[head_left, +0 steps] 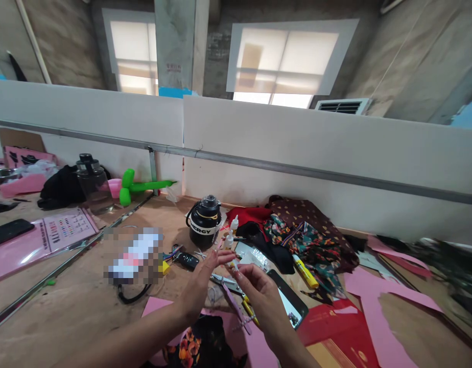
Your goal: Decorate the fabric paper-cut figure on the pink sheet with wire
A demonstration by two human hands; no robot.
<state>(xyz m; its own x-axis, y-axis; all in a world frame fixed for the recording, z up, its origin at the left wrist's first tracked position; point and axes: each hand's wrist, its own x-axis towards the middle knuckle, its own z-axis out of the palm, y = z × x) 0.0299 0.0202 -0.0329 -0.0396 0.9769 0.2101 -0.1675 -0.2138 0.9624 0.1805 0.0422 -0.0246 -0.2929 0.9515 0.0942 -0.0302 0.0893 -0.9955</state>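
My left hand (205, 278) is raised over the middle of the table, its fingers stretched toward the right hand. Close beside it, my right hand (257, 286) has thumb and fingers pinched on a small white tip or thin piece (235, 264) near the left fingertips; exactly what it is cannot be made out. Just behind the hands stand small white bottles (235, 223). Below them lie scissors (230, 285), a purple tool (231, 299) and a string of beads (243, 323). Black floral fabric (205, 342) lies on pink sheet (261, 347) at the front.
A black jug (205, 225) and car key (187, 259) are behind the left hand. To the right are a phone (287, 301), yellow marker (305, 272), piled fabrics (301, 230) and red paper (335, 327). A green balloon (147, 186) and clear bottle (92, 181) stand back left.
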